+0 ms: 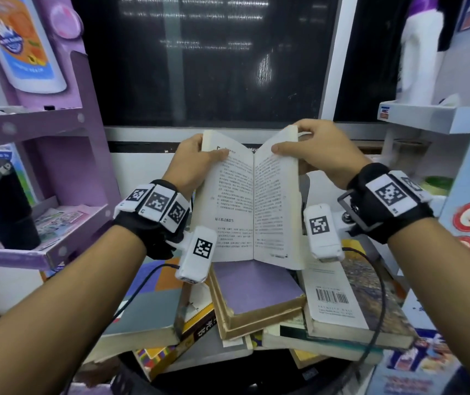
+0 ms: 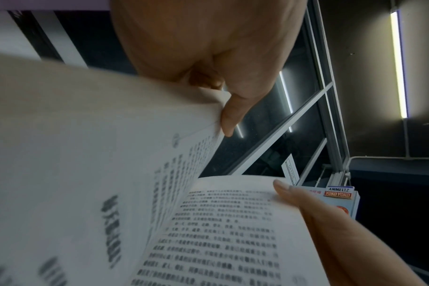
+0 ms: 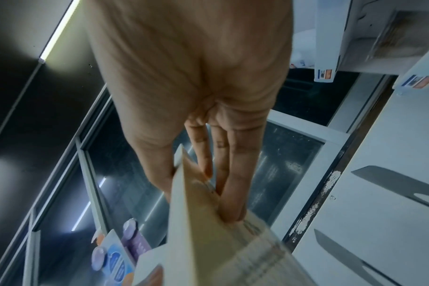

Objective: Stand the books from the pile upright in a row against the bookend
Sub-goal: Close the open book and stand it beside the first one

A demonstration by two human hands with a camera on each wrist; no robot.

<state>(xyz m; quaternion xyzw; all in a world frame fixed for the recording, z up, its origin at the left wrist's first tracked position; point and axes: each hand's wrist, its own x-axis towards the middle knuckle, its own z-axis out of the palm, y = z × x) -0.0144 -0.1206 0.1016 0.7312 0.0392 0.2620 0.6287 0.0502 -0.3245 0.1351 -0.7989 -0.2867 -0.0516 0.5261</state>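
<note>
A paperback book (image 1: pixel 249 201) is held open and upright above the pile, its printed pages facing me. My left hand (image 1: pixel 192 161) grips its left half, thumb lying on the page. My right hand (image 1: pixel 317 151) grips the right half, thumb on the page and fingers behind. The open book (image 2: pixel 125 193) fills the left wrist view, with my left hand (image 2: pixel 228 108) at its top edge. In the right wrist view my right hand (image 3: pixel 208 158) holds the book's page block (image 3: pixel 208 222). Below lies the pile of books (image 1: pixel 259 297), flat and overlapping. No bookend is in view.
A purple shelf unit (image 1: pixel 51 155) with a black tumbler (image 1: pixel 2 203) stands at the left. A white and blue shelf unit (image 1: pixel 433 115) stands at the right. A dark window (image 1: pixel 213 61) is straight ahead. Cables (image 1: pixel 382 303) trail from both wrists over the pile.
</note>
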